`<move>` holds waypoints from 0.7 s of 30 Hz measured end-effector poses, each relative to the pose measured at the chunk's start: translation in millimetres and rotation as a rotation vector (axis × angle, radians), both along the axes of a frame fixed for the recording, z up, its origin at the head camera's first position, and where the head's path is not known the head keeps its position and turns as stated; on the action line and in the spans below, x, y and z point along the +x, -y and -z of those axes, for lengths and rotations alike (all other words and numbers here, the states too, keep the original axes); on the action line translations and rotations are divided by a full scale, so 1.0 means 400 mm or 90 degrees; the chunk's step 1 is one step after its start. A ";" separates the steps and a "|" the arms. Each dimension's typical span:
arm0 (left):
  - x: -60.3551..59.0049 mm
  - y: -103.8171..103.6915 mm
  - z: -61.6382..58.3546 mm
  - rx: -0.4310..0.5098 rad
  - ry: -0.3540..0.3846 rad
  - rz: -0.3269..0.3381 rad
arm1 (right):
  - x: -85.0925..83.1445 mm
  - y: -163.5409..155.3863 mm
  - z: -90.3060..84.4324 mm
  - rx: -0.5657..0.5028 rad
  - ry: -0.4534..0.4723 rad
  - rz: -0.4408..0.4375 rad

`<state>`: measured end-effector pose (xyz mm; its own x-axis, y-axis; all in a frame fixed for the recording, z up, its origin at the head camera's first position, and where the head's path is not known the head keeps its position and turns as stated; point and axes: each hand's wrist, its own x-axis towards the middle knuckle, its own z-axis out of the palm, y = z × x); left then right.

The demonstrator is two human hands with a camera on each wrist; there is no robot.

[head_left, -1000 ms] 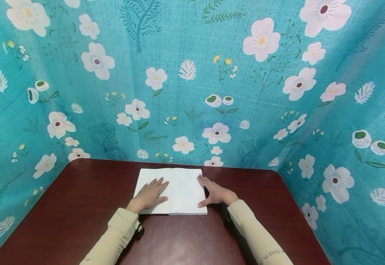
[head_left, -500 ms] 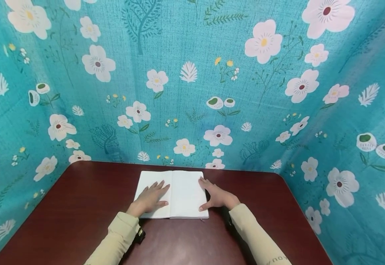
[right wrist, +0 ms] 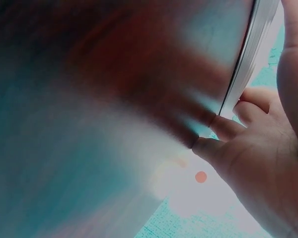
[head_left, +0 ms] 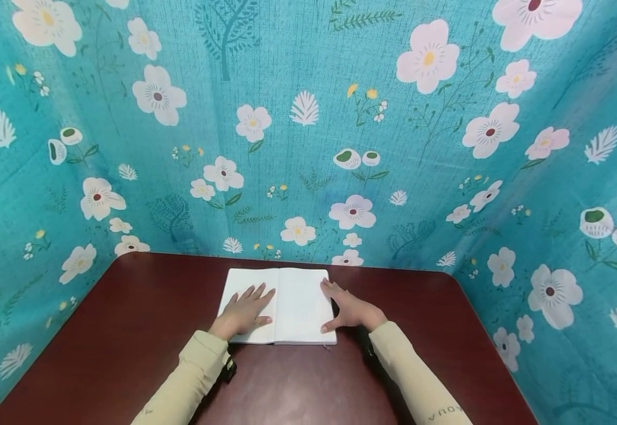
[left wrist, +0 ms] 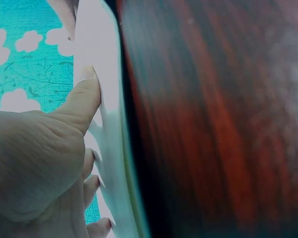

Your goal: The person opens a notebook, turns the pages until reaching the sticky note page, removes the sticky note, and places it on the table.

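An open notebook point(head_left: 303, 307) with white pages lies on the table near its far edge. My left hand point(head_left: 243, 314) rests on the left page, palm down with fingers spread. In the left wrist view, the thumb of my left hand point(left wrist: 44, 153) lies on the page close to the notebook's lower edge point(left wrist: 121, 124). My right hand point(head_left: 352, 310) is at the right edge, its thumb and fingertips touching the right page's margin. The right wrist view has the outer fingers of my right hand point(right wrist: 268, 144) touching the tabletop beside the page stack point(right wrist: 246, 54).
The dark red-brown table point(head_left: 127, 330) has rounded far corners. A teal floral curtain point(head_left: 287, 147) hangs behind it and along both sides. A thin ribbon point(head_left: 327, 347) pokes out at the notebook's lower right. Dark straps point(head_left: 228, 367) sit under the sleeves point(head_left: 196, 372).
Only the head view has shifted slightly. Both hands keep their places on the notebook, which lies as before.
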<state>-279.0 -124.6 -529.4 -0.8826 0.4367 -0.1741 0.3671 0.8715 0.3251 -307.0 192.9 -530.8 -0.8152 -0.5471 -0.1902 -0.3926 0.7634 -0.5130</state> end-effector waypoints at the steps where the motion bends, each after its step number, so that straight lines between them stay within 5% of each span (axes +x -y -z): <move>1: -0.001 0.000 -0.001 0.004 0.001 0.002 | 0.000 0.000 -0.001 0.002 0.002 0.000; 9: 0.004 0.001 -0.001 0.027 -0.015 0.020 | -0.001 -0.002 -0.007 0.003 0.005 0.006; 21: 0.088 -0.059 -0.008 0.066 -0.075 0.076 | 0.002 0.000 -0.008 0.013 0.003 0.004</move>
